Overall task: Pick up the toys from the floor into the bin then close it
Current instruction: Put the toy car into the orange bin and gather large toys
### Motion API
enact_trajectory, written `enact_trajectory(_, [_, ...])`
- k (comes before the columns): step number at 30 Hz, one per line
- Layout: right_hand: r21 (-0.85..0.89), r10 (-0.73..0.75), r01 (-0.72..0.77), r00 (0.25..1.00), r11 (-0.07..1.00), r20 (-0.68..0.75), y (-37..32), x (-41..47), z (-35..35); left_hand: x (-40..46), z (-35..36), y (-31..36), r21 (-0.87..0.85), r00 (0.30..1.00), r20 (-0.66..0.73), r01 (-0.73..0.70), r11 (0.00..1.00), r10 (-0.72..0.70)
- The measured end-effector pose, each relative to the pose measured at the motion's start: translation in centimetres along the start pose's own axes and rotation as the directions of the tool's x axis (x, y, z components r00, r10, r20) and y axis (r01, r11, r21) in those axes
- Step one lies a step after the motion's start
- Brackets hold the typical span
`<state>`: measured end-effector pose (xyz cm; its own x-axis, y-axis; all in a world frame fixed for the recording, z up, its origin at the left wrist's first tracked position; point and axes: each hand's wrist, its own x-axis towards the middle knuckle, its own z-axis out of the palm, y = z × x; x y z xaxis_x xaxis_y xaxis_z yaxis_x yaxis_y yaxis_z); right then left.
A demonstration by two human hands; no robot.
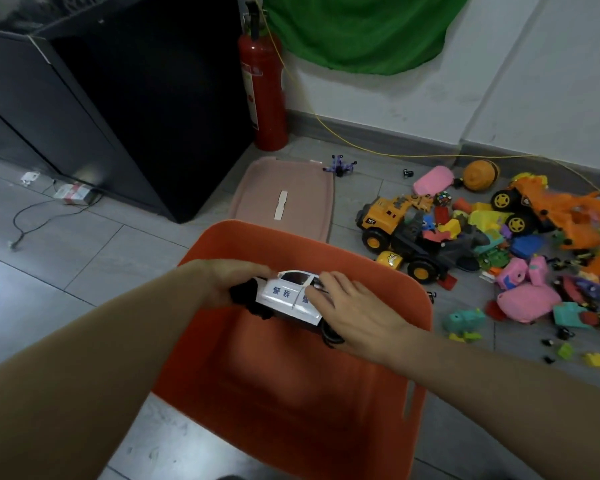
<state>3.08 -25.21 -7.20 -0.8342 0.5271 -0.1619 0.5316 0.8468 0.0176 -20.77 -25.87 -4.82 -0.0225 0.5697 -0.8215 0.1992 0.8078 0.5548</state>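
Note:
An orange bin (388, 271) stands open on the floor in front of me, with nothing visible on its bottom. Over its far half I hold a white toy police car (286, 296) with both hands: my left hand (229, 282) grips its rear end, and my right hand (354, 310) grips its front end. The bin's pink lid (291, 188) lies flat on the floor just behind the bin. A heap of toys (499, 244) covers the floor to the right, with a yellow toy truck (385, 220) and an orange toy truck (551, 213) in it.
A black cabinet (118, 98) stands at the left, with a red fire extinguisher (264, 88) beside it against the wall. A yellow cable (395, 154) runs along the skirting. A small purple toy (340, 166) lies behind the lid. Loose wires (42, 216) trail at the far left.

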Motion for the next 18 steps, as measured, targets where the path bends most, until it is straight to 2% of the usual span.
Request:
enact_trajectory(3, [0.003,0.014,-0.014,0.999,1.0,0.038,-0.8,1.4,1.3,2.4,-0.5,-1.4,-0.027,0.997,-0.075,-0.008,1.0,0.005])
enact_trajectory(5, [-0.086,-0.039,0.045,0.997,0.995,0.065,-0.6,1.8,2.1,3.6,-0.4,-2.0,-0.063,0.992,-0.129,-0.011,0.998,0.003])
enact_trajectory(7, [-0.138,-0.06,0.076,0.991,0.988,0.116,-0.2,1.8,2.7,3.3,1.0,-1.8,-0.072,0.987,-0.149,0.049,0.996,-0.06])
enact_trajectory(9, [-0.1,-0.014,0.034,0.981,0.994,0.193,0.4,1.8,3.1,3.4,2.2,-1.6,-0.03,0.975,-0.167,0.146,0.989,-0.149])
enact_trajectory(12, [-0.016,-0.038,0.043,0.965,0.999,0.258,1.3,1.9,2.6,3.5,2.8,-0.8,0.031,0.94,-0.273,0.223,0.974,-0.207])
enact_trajectory(14, [-0.002,-0.053,0.057,0.947,0.998,0.318,1.7,1.5,1.8,2.5,3.0,0.5,0.188,0.936,-0.299,0.248,0.95,-0.185])
enact_trajectory(15, [0.0,-0.053,0.057,0.931,0.998,0.361,1.8,1.4,1.3,1.6,2.9,1.6,0.338,0.942,-0.293,0.26,0.905,-0.161])
enact_trajectory(17, [0.033,-0.048,0.037,0.903,0.999,0.426,1.8,1.2,-0.1,0.1,2.7,4.2,0.656,0.967,-0.237,0.23,0.719,-0.093])
enact_trajectory(18, [0.079,-0.068,0.037,0.898,0.996,0.436,1.8,1.4,-1.1,-0.8,2.5,5.5,0.759,0.977,-0.203,0.201,0.619,-0.069])
